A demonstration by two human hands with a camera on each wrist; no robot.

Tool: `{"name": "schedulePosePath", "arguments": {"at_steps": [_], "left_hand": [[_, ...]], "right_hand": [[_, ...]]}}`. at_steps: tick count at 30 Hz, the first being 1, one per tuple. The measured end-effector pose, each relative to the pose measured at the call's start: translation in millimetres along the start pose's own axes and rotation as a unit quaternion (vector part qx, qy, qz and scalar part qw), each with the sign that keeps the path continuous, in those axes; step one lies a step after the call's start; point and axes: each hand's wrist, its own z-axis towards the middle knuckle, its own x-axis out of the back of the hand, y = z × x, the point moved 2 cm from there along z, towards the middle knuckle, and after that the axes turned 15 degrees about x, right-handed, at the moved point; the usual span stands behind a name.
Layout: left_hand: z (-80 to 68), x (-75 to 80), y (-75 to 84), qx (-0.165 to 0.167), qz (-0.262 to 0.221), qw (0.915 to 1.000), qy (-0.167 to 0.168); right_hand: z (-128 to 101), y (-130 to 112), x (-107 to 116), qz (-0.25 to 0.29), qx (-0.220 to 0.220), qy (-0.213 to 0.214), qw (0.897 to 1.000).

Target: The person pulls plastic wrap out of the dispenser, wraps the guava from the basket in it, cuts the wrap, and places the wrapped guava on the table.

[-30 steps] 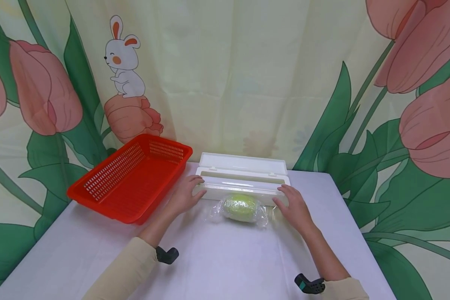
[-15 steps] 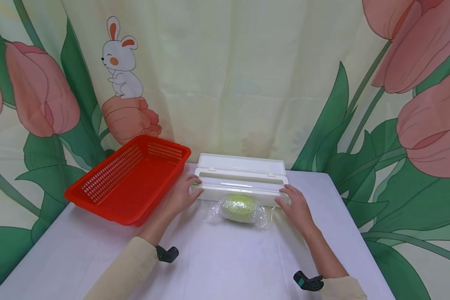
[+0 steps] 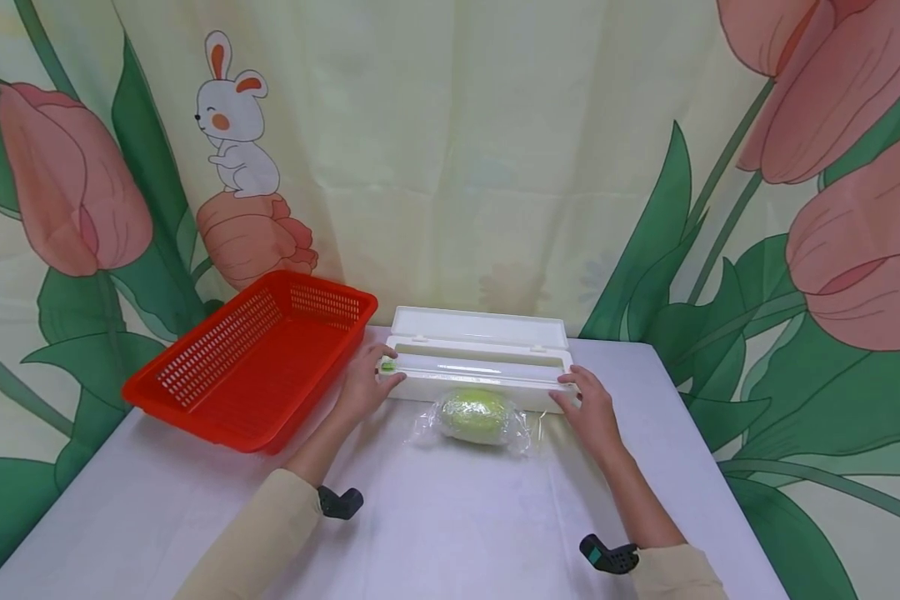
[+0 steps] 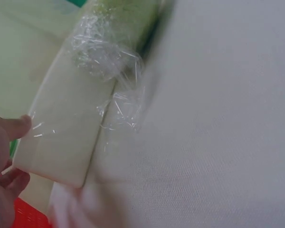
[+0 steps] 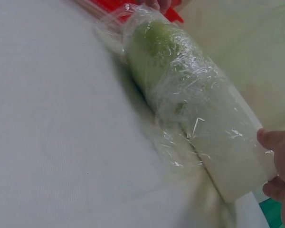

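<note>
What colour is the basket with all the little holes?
The basket is bright red all over. It shows best in the head view, left of the white box.

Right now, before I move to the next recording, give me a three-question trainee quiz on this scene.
1. True or false: the red basket holds the wrapped green vegetable.
2. Which does the left hand touch? A) basket B) white dispenser box C) vegetable
3. Fill in: the vegetable lies on the table just in front of the ____.

Key: 1 false, 2 B, 3 dispenser box; the right hand touches its other end.
</note>
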Motion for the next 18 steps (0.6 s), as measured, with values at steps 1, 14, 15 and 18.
{"name": "schedulePosePath", "arguments": {"at_steps": [1,14,15,18], "left_hand": [[0.1,0.3,-0.8,0.013,-0.002,0.9999,-0.003],[-0.2,-3.2,-7.9,0.138,-0.111,0.9834,-0.04],[-0.4,-3.7,-8.6,0.141,-0.115,0.9825,-0.039],[-0.8,-5.4,-10.8,0.147,-0.135,0.9792,-0.036]], "right_hand": [[0.6,0.5,-0.5,0.003,-0.004,0.002,1.0],[4.3,6.1,-3.3,0.006,-0.062,0.012,0.998],[4.3,6.6,-3.6,0.008,-0.067,0.01,0.998],[4.1,7.5,-4.2,0.015,-0.081,0.004,0.997]]}}
